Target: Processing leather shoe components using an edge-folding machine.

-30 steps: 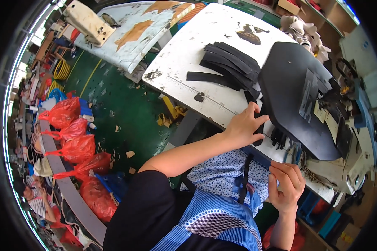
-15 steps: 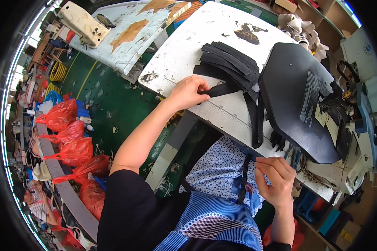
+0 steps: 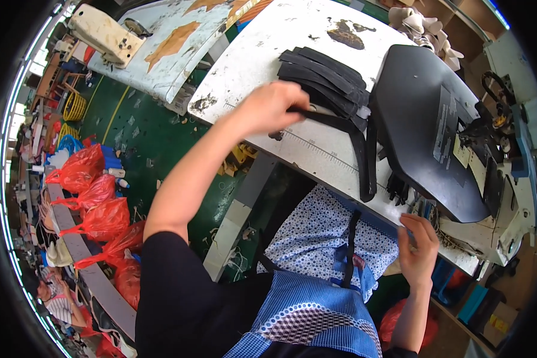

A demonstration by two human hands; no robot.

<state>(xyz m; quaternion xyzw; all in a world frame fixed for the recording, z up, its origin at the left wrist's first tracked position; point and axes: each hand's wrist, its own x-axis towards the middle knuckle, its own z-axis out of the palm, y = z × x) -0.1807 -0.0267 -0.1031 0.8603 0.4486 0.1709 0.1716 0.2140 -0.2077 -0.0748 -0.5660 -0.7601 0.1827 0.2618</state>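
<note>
My left hand [image 3: 274,108] is closed on the end of a flat black strip [image 3: 331,121] above the table's ruler marks; motion smears its fingers a little. The strip runs right to the edge of a fanned stack of black strips [image 3: 322,74]. More dark strip [image 3: 365,170] bends down toward the table's front edge. My right hand [image 3: 419,247], fingers apart and loosely curled, hovers just off the front edge, below the sewing machine's black plate [image 3: 409,113]. I see nothing in it. A small bunch of dark pieces [image 3: 397,190] lies near that edge.
The worn white table [image 3: 244,77] carries the sewing machine [image 3: 513,179] at right. Pale shoe-like pieces [image 3: 420,27] are heaped behind. Another machine [image 3: 104,36] stands on a peeling table at far left. Red bags [image 3: 101,218] line a grey beam; a person [image 3: 59,298] sits beyond.
My left hand has risen up and slightly right with the strip's end, now nearer the stack. My right hand has shifted right. The whole view has tilted slightly.
</note>
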